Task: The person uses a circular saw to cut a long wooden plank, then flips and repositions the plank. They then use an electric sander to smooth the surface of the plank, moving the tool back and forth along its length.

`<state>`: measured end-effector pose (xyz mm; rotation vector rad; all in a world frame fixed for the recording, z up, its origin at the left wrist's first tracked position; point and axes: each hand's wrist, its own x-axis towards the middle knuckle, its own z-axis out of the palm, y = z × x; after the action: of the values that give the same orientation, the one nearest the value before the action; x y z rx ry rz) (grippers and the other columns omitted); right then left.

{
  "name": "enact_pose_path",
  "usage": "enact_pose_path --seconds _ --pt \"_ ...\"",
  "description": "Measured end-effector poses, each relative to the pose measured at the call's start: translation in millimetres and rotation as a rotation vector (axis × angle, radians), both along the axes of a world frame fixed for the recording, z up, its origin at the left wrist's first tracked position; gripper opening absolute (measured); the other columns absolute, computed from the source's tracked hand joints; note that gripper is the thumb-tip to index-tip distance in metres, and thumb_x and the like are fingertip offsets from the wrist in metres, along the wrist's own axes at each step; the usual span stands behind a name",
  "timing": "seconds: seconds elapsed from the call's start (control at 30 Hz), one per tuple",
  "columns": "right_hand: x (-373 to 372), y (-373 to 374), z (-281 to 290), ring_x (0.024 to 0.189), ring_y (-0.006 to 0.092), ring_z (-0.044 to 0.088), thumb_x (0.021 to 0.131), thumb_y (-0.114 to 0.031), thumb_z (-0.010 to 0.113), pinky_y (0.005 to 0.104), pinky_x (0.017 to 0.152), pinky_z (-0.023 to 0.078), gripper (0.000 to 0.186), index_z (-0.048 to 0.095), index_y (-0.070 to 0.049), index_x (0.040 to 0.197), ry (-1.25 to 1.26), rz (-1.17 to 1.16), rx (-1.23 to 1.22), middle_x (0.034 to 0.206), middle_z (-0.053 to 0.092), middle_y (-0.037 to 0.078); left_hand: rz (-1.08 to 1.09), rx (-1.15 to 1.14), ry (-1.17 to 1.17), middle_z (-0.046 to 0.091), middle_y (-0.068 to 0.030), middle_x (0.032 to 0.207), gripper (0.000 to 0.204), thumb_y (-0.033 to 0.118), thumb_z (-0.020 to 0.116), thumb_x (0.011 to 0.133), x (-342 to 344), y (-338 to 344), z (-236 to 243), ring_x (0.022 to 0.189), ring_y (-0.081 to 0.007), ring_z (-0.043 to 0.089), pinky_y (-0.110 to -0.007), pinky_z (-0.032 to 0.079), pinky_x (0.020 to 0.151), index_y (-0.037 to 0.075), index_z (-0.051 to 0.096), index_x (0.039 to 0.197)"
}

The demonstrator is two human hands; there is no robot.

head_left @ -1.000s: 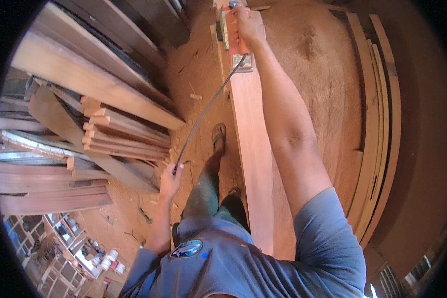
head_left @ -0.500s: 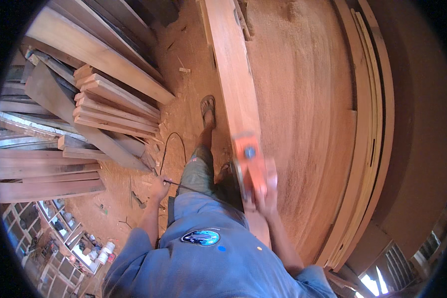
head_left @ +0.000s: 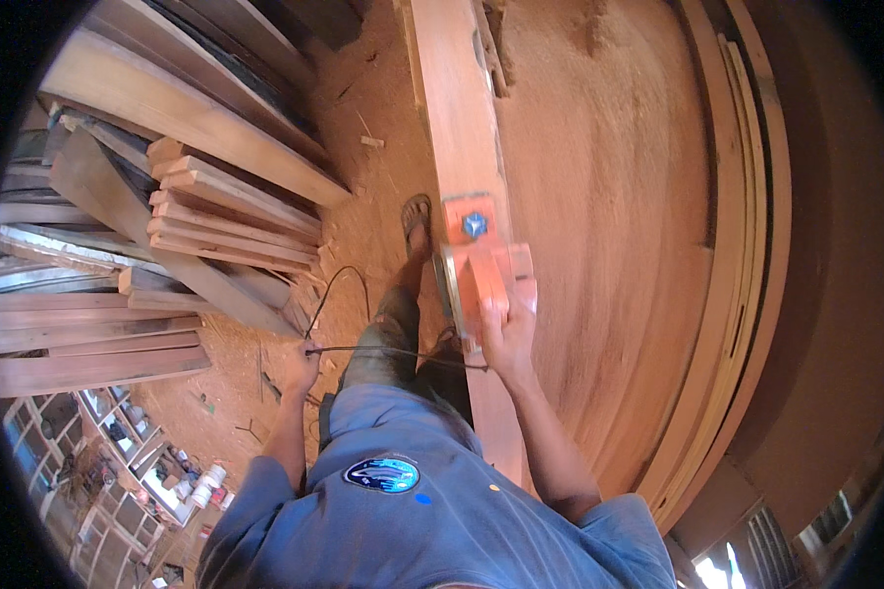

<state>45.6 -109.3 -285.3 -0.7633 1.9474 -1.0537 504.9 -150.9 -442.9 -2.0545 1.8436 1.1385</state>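
Observation:
My right hand (head_left: 507, 339) is wrapped round the rear handle of an orange electric planer (head_left: 477, 270) with a dark front knob. The planer rests on a long, pale reddish plank (head_left: 452, 108) that runs from under my body to the far edge of the view. At the left, my left hand (head_left: 301, 365) is closed on the planer's black power cord (head_left: 383, 349). From that hand the cord stretches across my legs to the back of the planer, and another length loops up and down to the floor.
Stacked boards (head_left: 231, 211) and a long beam (head_left: 187, 113) lie at the left. Sawdust covers the floor (head_left: 599, 255) on the right, with long curved-looking boards (head_left: 732, 324) beyond it. My sandalled foot (head_left: 417, 218) stands left of the plank. Shelving with small items (head_left: 157, 481) shows at the lower left.
The planer and my right hand have moved forward along the plank, away from my body. The cord now spans higher across my legs. My left hand has shifted slightly left.

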Motion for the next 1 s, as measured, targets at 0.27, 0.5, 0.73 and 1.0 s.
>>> enact_pose_path --seconds 0.27,0.5,0.73,1.0 --pt "-71 -269 -8 0.067 0.0177 0.057 0.100 -0.035 0.060 0.0367 0.062 0.048 0.040 0.069 0.004 0.098 0.242 0.007 -0.108 0.068 0.059 0.013 0.048 0.023 0.092 0.071 -0.0221 0.090 0.026 0.022 0.066 0.096 -58 -102 19 0.085 -0.0336 0.071 -0.040 0.054 0.076 -0.002 0.071 0.107" --pt "-124 -498 -16 0.074 0.0288 0.069 0.098 -0.048 0.058 0.0433 0.072 0.053 0.054 0.073 0.003 0.095 0.384 -0.169 -0.323 0.077 0.071 0.020 0.148 0.093 0.088 0.071 -0.0169 0.087 0.032 0.028 0.067 0.099 -163 -212 61 0.084 -0.0215 0.070 -0.034 0.054 0.077 -0.002 0.068 0.107" --pt "-168 -653 -2 0.091 0.0411 0.068 0.098 -0.057 0.049 0.0512 0.079 0.052 0.063 0.070 0.003 0.098 0.392 -0.031 -0.283 0.085 0.068 0.026 0.278 0.008 0.602 0.070 -0.0064 0.091 0.031 0.030 0.067 0.100 -225 -252 56 0.087 -0.0138 0.066 -0.031 0.052 0.081 0.000 0.065 0.108" --pt "-161 -507 -54 0.083 0.0269 0.066 0.101 -0.048 0.052 0.0439 0.076 0.050 0.051 0.069 0.000 0.096 0.413 0.008 -0.279 0.081 0.066 0.016 0.102 0.062 0.212 0.068 -0.0143 0.082 0.033 0.032 0.067 0.099 -159 -176 64 0.079 -0.0214 0.068 -0.036 0.053 0.075 0.000 0.065 0.104"
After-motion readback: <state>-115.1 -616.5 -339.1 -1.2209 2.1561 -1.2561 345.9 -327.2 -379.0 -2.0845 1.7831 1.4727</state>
